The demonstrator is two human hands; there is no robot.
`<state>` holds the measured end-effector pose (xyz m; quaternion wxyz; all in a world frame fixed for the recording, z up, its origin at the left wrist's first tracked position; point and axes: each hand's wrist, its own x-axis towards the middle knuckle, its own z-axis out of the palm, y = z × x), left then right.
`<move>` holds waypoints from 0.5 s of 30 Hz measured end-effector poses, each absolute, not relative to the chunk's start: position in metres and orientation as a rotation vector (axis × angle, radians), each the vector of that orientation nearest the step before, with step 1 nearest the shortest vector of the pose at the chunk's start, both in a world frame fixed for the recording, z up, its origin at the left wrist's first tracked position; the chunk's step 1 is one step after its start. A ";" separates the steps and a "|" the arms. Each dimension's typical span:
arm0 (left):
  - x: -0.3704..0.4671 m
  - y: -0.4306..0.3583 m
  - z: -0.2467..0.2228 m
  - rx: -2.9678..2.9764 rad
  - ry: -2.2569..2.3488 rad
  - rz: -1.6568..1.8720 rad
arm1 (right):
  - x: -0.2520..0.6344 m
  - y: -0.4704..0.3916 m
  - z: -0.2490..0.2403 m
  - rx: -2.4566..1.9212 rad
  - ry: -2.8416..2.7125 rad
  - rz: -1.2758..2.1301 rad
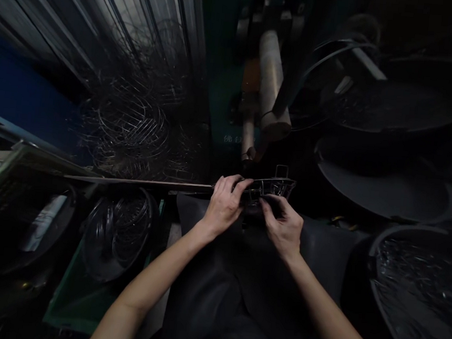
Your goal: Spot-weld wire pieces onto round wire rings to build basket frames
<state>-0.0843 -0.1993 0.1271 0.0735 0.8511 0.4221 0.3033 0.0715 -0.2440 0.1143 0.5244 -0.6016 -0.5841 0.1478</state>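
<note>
A small wire basket [283, 185] is held just below the machine's rod tips, at the middle of the view. My left hand [227, 201] grips its left end, with the fingers curled over the top. Around the lower front of the basket my right hand [282, 222] is closed, thumb and fingers pinching the wires. A wire loop stands up from the basket's far rim. The machine [273, 84] has a thick pale cylinder and a thinner rod pointing down. Contact between rod and basket is unclear.
A long thin bar [141, 182] runs left from my left hand. Wire rings lie piled [131, 124] at the back left. A round tub [118, 244] of rings sits over a green crate [72, 304]. Black basins [386, 189] stand on the right, one [424, 292] holding small metal parts.
</note>
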 end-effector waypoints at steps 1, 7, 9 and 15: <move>-0.085 -0.198 0.126 2.567 1.264 0.935 | 0.071 -0.243 0.114 -1.415 -1.405 0.331; -0.086 -0.193 0.123 2.598 1.224 1.013 | 0.071 -0.239 0.109 -1.355 -1.425 0.251; -0.086 -0.191 0.121 2.601 1.220 1.009 | 0.071 -0.237 0.107 -1.349 -1.431 0.239; -0.087 -0.188 0.123 2.607 1.226 1.084 | 0.070 -0.231 0.110 -1.300 -1.459 0.182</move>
